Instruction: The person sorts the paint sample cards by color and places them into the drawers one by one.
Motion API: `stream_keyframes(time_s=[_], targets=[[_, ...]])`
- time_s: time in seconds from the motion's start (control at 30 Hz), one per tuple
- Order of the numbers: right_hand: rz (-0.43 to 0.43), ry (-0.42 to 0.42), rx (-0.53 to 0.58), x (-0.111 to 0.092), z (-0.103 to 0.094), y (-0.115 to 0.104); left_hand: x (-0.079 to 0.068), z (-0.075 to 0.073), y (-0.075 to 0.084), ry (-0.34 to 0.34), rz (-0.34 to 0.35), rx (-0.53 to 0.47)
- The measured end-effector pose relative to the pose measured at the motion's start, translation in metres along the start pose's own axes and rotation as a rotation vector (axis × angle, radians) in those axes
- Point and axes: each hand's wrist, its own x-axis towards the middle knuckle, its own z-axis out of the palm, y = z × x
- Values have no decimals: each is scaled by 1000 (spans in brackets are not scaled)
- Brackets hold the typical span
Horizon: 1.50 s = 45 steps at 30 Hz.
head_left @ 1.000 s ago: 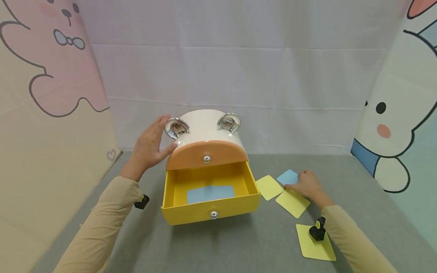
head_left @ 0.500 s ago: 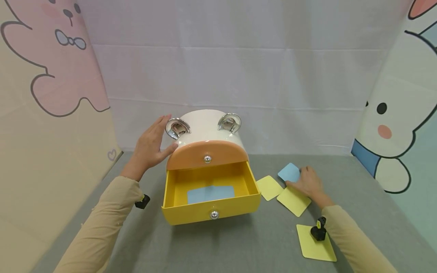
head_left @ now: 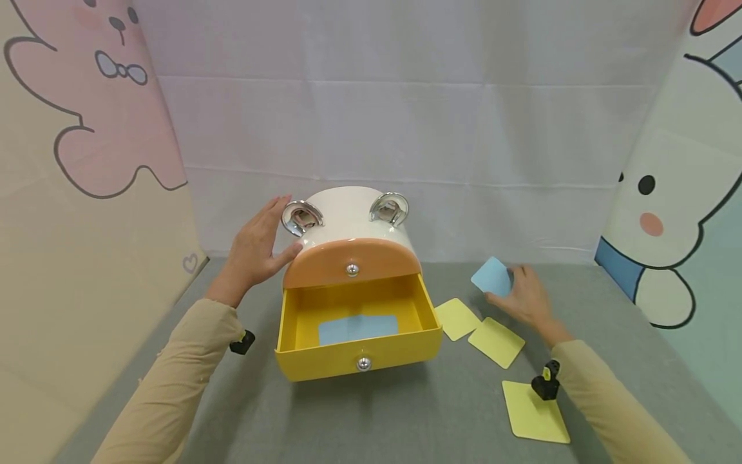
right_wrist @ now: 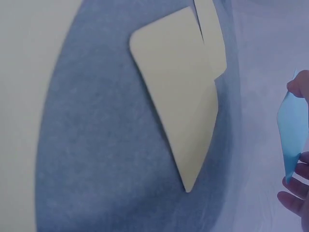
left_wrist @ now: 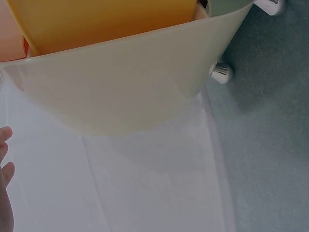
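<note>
A small white drawer box (head_left: 342,212) with silver ears stands on the grey table. Its yellow lower drawer (head_left: 356,356) is pulled out, and a blue card (head_left: 357,329) lies inside. My left hand (head_left: 253,248) rests on the box's left side, thumb by the orange upper drawer (head_left: 324,264) and fingers extended beside the silver ear. Over to the right, my right hand (head_left: 524,298) pinches another blue card (head_left: 491,277) by its edge, held up off the table. The right wrist view shows that blue card (right_wrist: 292,125) between thumb and fingers.
Two yellow cards lie right of the drawer: one nearer it (head_left: 456,319), the other yellow card (head_left: 496,343) beside it. A third yellow card (head_left: 536,412) lies closer, partly behind the black wrist camera (head_left: 546,383). A white cloth (head_left: 522,161) hangs behind the table.
My right hand has lifted the blue card up and away from the yellow cards. The left hand, box and drawer stay where they were.
</note>
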Motion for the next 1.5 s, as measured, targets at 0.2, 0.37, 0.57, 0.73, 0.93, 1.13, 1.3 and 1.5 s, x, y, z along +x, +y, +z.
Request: stream_keyframes(time_s=[0.2,0.37,0.57,0.73,0.93,1.13,1.3,1.5], targets=[[-122,6,-1,5,-14,-13,0,1,0,-3,-5,-7],[-229,-27,17,13,-36,-37,0,0,1,-5,-9,-6],[-318,-56,48,16,-64,-72,0,0,0,-4,-8,-6],[-399,-56,95,16,-82,-98,0,0,1,-6,-10,-2],[-457,-142,138,15,-99,-132,0,-1,2,-8,-16,5],[-544,-165,171,14,-96,-161,0,-2,2,-12,-20,6],[-618,-165,183,13,-85,-180,0,-2,1,-8,-17,5],[-695,-148,163,13,-69,-195,0,-1,2,-5,-13,13]])
